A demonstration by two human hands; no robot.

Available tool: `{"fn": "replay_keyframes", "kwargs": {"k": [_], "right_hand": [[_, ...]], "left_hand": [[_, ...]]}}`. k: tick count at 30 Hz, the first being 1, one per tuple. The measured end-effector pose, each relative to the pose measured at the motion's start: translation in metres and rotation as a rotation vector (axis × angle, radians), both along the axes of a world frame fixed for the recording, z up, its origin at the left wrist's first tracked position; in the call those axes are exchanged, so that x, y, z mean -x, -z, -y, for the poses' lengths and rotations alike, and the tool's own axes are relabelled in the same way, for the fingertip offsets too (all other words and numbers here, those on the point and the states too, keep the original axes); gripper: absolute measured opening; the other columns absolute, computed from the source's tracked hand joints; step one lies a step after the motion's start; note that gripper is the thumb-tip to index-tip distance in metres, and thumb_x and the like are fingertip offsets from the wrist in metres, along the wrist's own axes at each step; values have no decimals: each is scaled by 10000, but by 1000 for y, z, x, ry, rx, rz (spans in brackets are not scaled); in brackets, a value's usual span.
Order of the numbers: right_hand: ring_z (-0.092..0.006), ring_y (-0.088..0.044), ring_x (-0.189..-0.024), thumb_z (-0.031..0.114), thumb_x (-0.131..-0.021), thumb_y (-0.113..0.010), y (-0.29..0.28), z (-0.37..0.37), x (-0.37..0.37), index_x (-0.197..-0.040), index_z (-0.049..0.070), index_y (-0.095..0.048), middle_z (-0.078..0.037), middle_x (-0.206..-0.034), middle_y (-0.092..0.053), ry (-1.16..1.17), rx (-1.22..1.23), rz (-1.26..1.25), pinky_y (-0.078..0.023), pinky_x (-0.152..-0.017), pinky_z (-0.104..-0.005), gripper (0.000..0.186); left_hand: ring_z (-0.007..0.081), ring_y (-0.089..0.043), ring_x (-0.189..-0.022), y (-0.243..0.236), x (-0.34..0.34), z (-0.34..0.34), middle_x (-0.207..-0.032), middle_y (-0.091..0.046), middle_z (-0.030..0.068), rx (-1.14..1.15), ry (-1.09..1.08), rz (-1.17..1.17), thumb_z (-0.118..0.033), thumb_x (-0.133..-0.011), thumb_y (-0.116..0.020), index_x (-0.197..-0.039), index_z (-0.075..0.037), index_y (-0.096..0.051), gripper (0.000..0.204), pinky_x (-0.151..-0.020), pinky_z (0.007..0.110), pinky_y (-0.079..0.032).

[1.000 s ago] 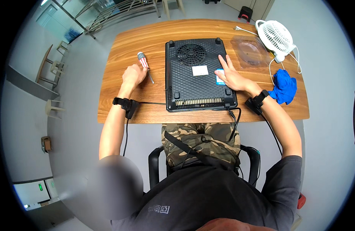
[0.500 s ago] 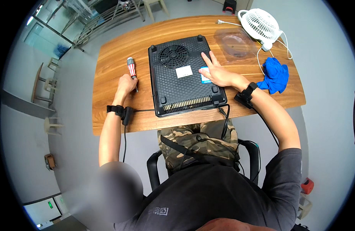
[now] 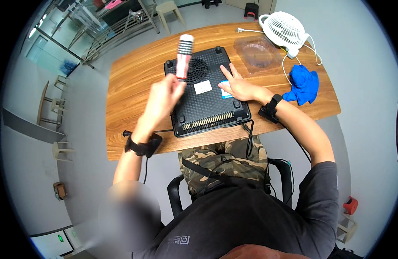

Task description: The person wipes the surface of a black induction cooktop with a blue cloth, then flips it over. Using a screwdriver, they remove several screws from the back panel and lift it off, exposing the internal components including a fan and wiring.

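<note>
Face down on the wooden table (image 3: 134, 95) lies a black induction cooker (image 3: 210, 101), its underside up with a round fan grille (image 3: 197, 71), feet and labels showing. My left hand (image 3: 163, 96) is closed on a screwdriver (image 3: 184, 56) and raised over the cooker's left edge. The red-and-white handle with a dark-striped end points up and away; the shaft is hidden by my fingers. My right hand (image 3: 242, 87) lies flat on the cooker's right side with fingers spread, partly covering a blue label.
At the far right stand a white fan (image 3: 284, 29) with its cord and a clear plastic tray (image 3: 258, 54). A crumpled blue cloth (image 3: 303, 84) lies near the right edge. The cooker's black cable (image 3: 251, 142) hangs off the front edge.
My left hand has lifted the screwdriver off the table and carried it right, over the cooker's left edge. My right hand stays on the cooker.
</note>
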State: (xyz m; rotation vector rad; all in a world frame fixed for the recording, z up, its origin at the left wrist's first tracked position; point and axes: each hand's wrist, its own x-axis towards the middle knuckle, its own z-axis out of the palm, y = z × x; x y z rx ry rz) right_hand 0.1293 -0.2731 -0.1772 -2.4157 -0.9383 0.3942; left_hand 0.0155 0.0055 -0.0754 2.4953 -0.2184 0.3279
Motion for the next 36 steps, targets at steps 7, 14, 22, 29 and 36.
{"fn": "replay_keyframes", "kwargs": {"k": [7,14,22,29,36], "right_hand": [[-232,-682,-874,308,-1082,-446,-85,7,1,-1339,16,-590,-171,-1003,-696,13,-472,149,-559,-790,-380,415],[-225,-588,-653,382,-1045,-540,-183,28,37,-1149,11,-613,-128,-892,-669,-21,-425,153,-498,-633,-342,392],[-272,-649,-840,238,-941,-741,-187,68,70,-1132,6,-593,-141,-954,-663,-114,-260,320,-516,-726,-371,335],[-299,-660,-894,245,-916,-772,-172,82,78,-1174,20,-568,-144,-1020,-655,-106,-211,292,-534,-762,-380,399],[-375,-629,-946,276,-926,-736,-155,80,79,-1105,12,-522,-179,-1019,-594,-149,-201,168,-517,-788,-456,384]], "left_hand": [[311,-642,-630,5,11,57,-730,-643,152,62,250,-29,-200,-976,-686,-958,13,-581,238,-605,403,-505],[315,-639,-605,-10,1,96,-678,-627,158,92,365,-88,-197,-986,-669,-961,11,-586,225,-607,415,-496],[342,-686,-690,-11,-19,131,-737,-678,170,-1,627,-216,-209,-911,-740,-974,9,-644,246,-668,424,-537],[372,-714,-776,-21,-32,149,-816,-715,231,-25,676,-281,-249,-854,-787,-915,39,-711,304,-718,424,-562],[387,-715,-836,16,-41,149,-874,-725,227,-34,722,-260,-202,-864,-779,-1007,37,-690,293,-755,425,-570]]}}
